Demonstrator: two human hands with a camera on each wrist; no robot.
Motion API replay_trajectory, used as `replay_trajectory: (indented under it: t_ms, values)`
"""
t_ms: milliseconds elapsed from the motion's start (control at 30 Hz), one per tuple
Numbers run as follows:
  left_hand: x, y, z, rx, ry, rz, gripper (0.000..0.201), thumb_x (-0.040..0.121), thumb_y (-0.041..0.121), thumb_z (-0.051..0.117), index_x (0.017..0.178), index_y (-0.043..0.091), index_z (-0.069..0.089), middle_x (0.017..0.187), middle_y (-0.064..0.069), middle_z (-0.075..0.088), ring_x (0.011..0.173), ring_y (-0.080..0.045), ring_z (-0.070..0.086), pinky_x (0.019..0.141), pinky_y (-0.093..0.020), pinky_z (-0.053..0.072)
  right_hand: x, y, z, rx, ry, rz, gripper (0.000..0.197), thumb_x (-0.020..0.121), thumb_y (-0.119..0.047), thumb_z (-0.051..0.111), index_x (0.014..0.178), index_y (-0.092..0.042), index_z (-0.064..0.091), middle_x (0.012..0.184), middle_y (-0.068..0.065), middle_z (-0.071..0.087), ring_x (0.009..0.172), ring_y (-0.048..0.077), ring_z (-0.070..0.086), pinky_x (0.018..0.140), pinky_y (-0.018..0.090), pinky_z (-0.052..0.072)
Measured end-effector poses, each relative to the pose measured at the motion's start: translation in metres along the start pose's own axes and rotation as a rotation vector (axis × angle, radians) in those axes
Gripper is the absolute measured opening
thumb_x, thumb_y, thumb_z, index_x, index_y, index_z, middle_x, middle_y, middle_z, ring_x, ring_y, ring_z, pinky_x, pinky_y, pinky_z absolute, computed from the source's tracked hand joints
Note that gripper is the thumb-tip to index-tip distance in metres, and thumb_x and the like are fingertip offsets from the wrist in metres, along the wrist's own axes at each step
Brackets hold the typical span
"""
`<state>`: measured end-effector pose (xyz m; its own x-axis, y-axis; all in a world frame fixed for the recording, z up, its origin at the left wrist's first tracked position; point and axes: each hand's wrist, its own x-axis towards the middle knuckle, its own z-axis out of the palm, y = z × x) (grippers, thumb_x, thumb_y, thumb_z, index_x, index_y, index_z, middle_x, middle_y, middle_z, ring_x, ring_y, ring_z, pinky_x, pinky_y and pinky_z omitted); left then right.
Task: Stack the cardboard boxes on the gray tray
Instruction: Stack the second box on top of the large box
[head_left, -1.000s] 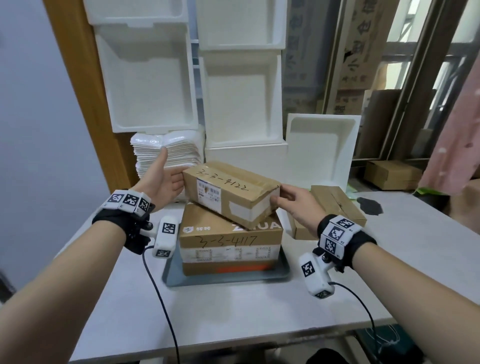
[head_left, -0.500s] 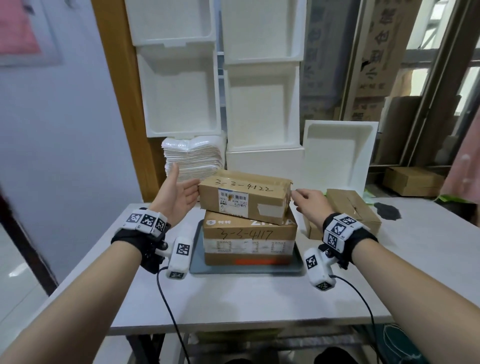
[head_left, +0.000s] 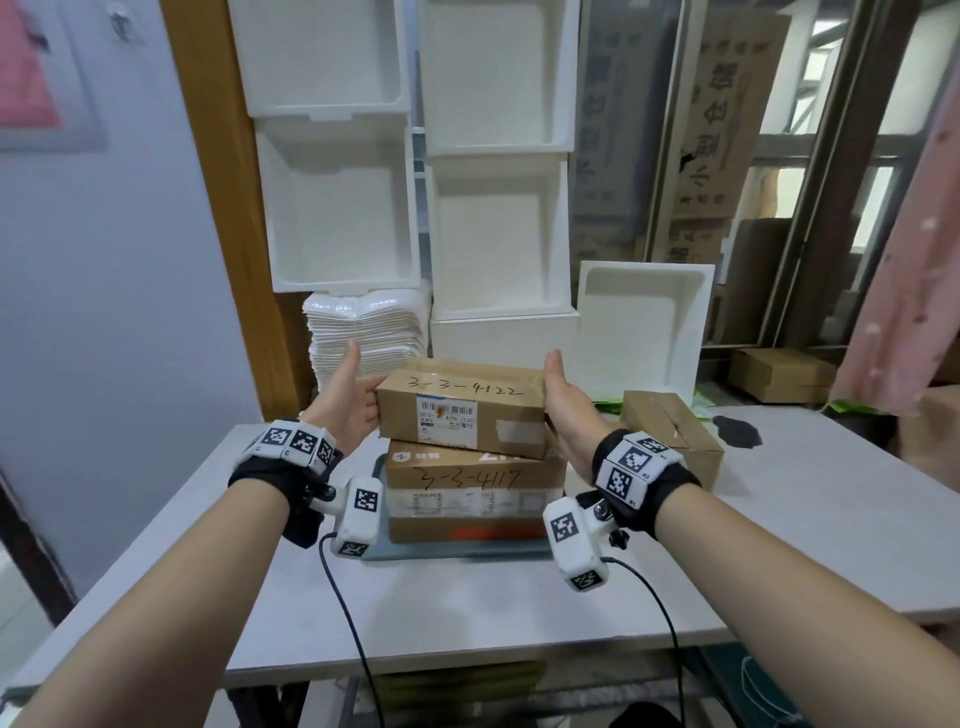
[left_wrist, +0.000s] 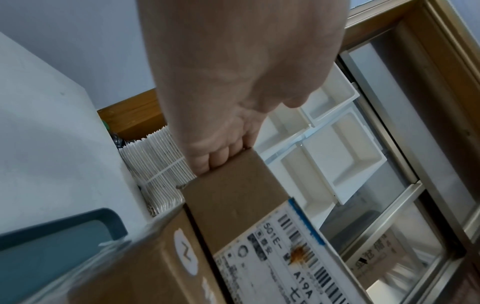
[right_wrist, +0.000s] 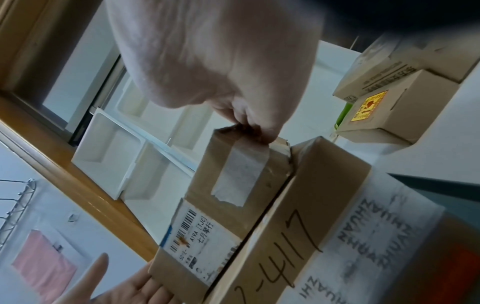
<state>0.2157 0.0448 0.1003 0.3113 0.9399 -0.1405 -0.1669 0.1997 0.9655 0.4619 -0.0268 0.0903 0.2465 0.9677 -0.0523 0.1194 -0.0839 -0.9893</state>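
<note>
On the stack, flat left hand (head_left: 347, 402) and right hand (head_left: 567, 410) press the top box's (head_left: 462, 410) ends.

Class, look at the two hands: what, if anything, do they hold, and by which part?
Both hold the upper cardboard box by its short ends: left hand at one end, right hand at the other.

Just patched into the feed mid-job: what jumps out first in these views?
Centre of the head view, two hands press the ends of the top cardboard box marked 3-3-4122: left hand and right hand. It sits on the bigger box marked 3-3-4117, which rests on the gray tray. Behind them rises a wall of white foam containers, and a third cardboard box waits on the table to the right.
</note>
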Motion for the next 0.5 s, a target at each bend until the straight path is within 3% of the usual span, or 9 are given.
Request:
replay_trajectory:
  t_ms: [133, 233, 267, 367, 400, 500]
  values:
    - [-0.013, 0.002, -0.004, -0.012, -0.062, 0.005, 0.096, 0.087, 0.076, 0.018, 0.149, 0.005, 0.030, 0.150, -0.018, 0.040, 0.139, -0.029, 0.036, 0.118, -0.042, 0.023, 0.009, -0.007, -0.003, -0.011, 0.012, -0.006, 0.096, 0.088, -0.078, 0.015, 0.153, -0.008, 0.030, 0.160, 0.007, 0.030, 0.149, 0.026, 0.026, 0.121, 0.044, 0.018]
    - [-0.022, -0.002, -0.001, -0.005, -0.104, 0.008, 0.094, 0.087, 0.075, 0.017, 0.147, 0.005, 0.033, 0.149, -0.017, 0.042, 0.138, -0.028, 0.038, 0.117, -0.040, 0.024, 0.010, -0.006, 0.000, -0.042, 0.014, 0.006, 0.099, 0.085, -0.080, 0.016, 0.152, -0.010, 0.032, 0.160, 0.009, 0.032, 0.148, 0.028, 0.027, 0.121, 0.047, 0.020]
    - [-0.024, -0.004, 0.000, -0.001, -0.117, 0.005, 0.094, 0.088, 0.075, 0.018, 0.147, 0.004, 0.033, 0.149, -0.016, 0.042, 0.138, -0.028, 0.038, 0.117, -0.040, 0.024, 0.009, -0.003, 0.000, -0.059, 0.011, 0.005, 0.106, 0.079, -0.087, 0.016, 0.152, -0.012, 0.033, 0.159, 0.009, 0.034, 0.147, 0.029, 0.029, 0.120, 0.049, 0.021]
    - [-0.027, -0.011, 0.001, -0.011, -0.122, 0.010, 0.091, 0.089, 0.073, 0.017, 0.148, 0.006, 0.032, 0.149, -0.016, 0.041, 0.139, -0.027, 0.037, 0.117, -0.039, 0.024, 0.016, 0.009, 0.000, -0.067, -0.019, -0.042, 0.137, 0.042, -0.106, 0.020, 0.150, -0.024, 0.036, 0.156, 0.004, 0.041, 0.144, 0.026, 0.034, 0.118, 0.054, 0.023]
    - [-0.027, -0.012, 0.000, -0.016, -0.114, 0.015, 0.089, 0.090, 0.073, 0.016, 0.148, 0.007, 0.032, 0.149, -0.015, 0.041, 0.139, -0.026, 0.036, 0.117, -0.037, 0.024, 0.017, 0.011, 0.000, -0.063, -0.016, -0.051, 0.137, 0.042, -0.106, 0.020, 0.152, -0.026, 0.033, 0.157, 0.002, 0.039, 0.145, 0.025, 0.033, 0.119, 0.054, 0.022]
    - [-0.023, -0.017, -0.002, 0.007, -0.083, 0.023, 0.089, 0.089, 0.073, 0.013, 0.150, 0.011, 0.031, 0.151, -0.011, 0.040, 0.142, -0.023, 0.032, 0.115, -0.034, 0.022, 0.004, 0.005, 0.004, -0.020, 0.010, -0.046, 0.100, 0.079, -0.087, 0.019, 0.156, -0.024, 0.021, 0.163, 0.002, 0.026, 0.149, 0.025, 0.024, 0.120, 0.051, 0.018]
